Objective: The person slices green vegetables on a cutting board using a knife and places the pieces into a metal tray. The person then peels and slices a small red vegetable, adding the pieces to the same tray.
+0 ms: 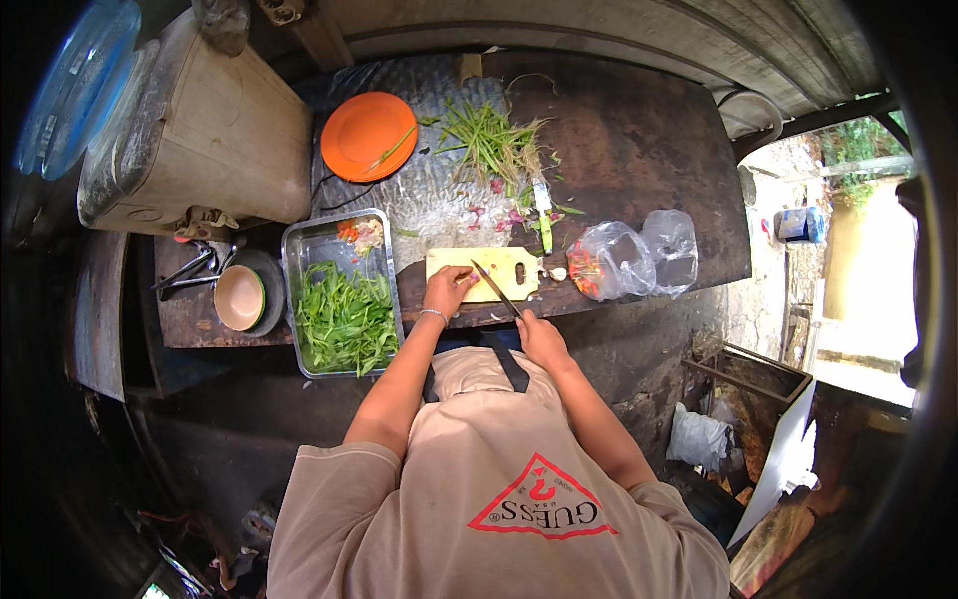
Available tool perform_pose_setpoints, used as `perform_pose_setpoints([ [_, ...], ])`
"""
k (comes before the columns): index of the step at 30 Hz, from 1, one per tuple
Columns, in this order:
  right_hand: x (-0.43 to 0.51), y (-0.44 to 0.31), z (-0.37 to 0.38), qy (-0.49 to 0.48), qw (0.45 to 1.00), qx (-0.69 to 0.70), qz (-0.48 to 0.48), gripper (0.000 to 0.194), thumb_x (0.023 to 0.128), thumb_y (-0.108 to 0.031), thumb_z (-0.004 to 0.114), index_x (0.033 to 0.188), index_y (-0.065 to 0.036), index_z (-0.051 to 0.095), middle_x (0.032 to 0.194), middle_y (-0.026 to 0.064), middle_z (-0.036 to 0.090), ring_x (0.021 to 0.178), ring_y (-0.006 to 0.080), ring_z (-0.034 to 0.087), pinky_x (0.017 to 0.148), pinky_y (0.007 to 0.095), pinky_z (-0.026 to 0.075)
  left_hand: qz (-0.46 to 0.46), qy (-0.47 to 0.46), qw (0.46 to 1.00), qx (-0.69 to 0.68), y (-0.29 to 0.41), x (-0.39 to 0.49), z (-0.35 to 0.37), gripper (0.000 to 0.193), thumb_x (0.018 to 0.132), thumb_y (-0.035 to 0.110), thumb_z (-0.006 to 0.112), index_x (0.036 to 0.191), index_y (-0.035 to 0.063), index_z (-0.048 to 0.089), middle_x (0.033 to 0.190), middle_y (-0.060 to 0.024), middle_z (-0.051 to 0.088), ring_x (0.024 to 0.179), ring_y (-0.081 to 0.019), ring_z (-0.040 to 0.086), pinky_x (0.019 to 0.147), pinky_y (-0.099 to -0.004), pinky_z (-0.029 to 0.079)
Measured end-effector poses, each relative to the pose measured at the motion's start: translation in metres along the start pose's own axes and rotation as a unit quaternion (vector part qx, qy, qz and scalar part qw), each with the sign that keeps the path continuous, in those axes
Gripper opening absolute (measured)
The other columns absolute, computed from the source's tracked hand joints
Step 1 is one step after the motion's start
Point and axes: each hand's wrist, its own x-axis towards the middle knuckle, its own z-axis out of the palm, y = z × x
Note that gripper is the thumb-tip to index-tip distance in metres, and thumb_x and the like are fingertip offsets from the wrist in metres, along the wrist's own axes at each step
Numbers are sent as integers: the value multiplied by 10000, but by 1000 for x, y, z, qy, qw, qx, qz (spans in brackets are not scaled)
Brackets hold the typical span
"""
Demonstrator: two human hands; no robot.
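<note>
A kitchen knife (497, 288) is gripped by its handle in my right hand (541, 338), its blade slanting over a yellow cutting board (449, 258). My left hand (447, 289) rests at the board's left part, fingertips pinched on a small purplish piece, likely shallot, close to the blade. Left of the board stands a metal tray (290, 288) with cut leafy greens (348, 318), and chopped red and pale bits (363, 233) in its far corner. A garlic clove (557, 274) lies just right of the board. Beyond it are a green-handled peeler or knife (544, 217) and reddish-purple skins (509, 221).
Orange plates (368, 136) and trimmed green stems with roots (490, 142) lie farther back on the wooden table (629, 150). Clear plastic bags (617, 258), one holding red chillies, sit at right. A bowl (239, 298) and a large box-like container (217, 135) stand left.
</note>
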Motion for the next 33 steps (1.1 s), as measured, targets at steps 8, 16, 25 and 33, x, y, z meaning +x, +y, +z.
perform_pose_setpoints([
  [8,-2,-4,-7,39,998,40,6,232,974,-266,493,937,-38,474,718,276,608,742,490,588,662,576,439,12,-24,994,103,2,9,4,269,843,247,710,927,-9,721,915,-187,660,821,-315,636,767,-370,502],
  [16,4,-19,-2,19,1000,7,2,227,969,-256,486,948,-31,497,715,271,616,730,490,594,675,583,449,-66,-77,989,111,3,24,-12,338,776,294,769,894,-18,712,807,-178,702,745,-287,690,724,-368,535],
  [25,3,-32,-3,17,999,-28,13,202,964,-225,471,953,-26,504,734,256,638,732,472,623,690,569,484,-18,-2,994,107,8,4,-9,214,829,209,706,943,31,731,908,-202,680,838,-345,657,787,-407,513],
  [33,0,-36,8,18,997,-79,1,201,974,-213,427,942,-27,497,775,239,655,729,446,641,664,544,509,28,50,992,114,6,-4,-4,176,820,171,708,890,13,737,899,-190,689,828,-345,663,784,-406,518],
])
